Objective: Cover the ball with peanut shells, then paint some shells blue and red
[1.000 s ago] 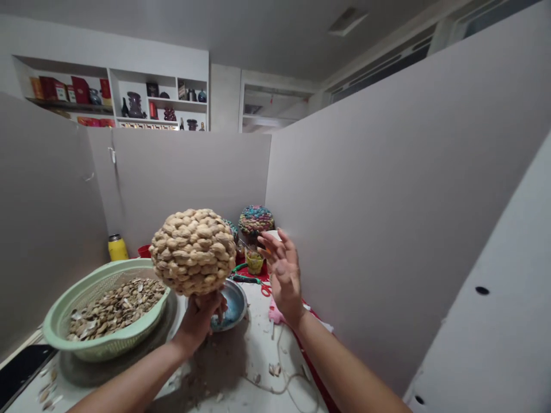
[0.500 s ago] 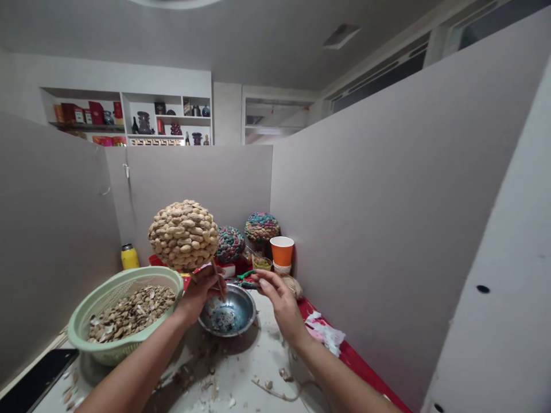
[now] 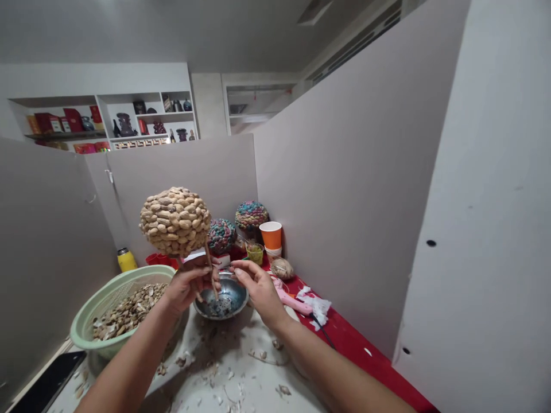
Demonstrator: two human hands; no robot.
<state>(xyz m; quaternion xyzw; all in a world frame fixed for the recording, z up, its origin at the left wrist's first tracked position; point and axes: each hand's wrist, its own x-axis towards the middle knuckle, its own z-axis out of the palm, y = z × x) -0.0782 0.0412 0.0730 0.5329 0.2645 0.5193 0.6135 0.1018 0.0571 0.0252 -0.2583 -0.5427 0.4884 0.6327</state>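
My left hand (image 3: pixel 191 282) is closed around thin wooden sticks (image 3: pixel 210 267) under a large ball covered in peanuts (image 3: pixel 175 222). The ball is raised above the table, its sticks reaching down over a metal bowl (image 3: pixel 221 304) with blue stains and dark bits inside. My right hand (image 3: pixel 258 289) is at the bowl's right rim, fingers bent and the tips drawn close to the thumb, facing the left hand. Whatever is between those fingertips is too small or hidden to make out. Right of that hand lies a pink glue gun (image 3: pixel 297 301) with a black cord.
A green basket of peanut shells (image 3: pixel 77 338) stands left, beside a dark phone (image 3: pixel 51 381). Behind are coloured balls (image 3: pixel 251 215), an orange cup (image 3: pixel 271 236), twine (image 3: pixel 282 268) and a yellow bottle (image 3: pixel 126 260). Grey partitions (image 3: pixel 344 189) enclose the table; crumpled white paper (image 3: pixel 318 304) lies right.
My view has turned a little to the right. My right hand has come closer to my left hand and the bowl, uncovering the pink glue gun. The left hand still holds the sticks.
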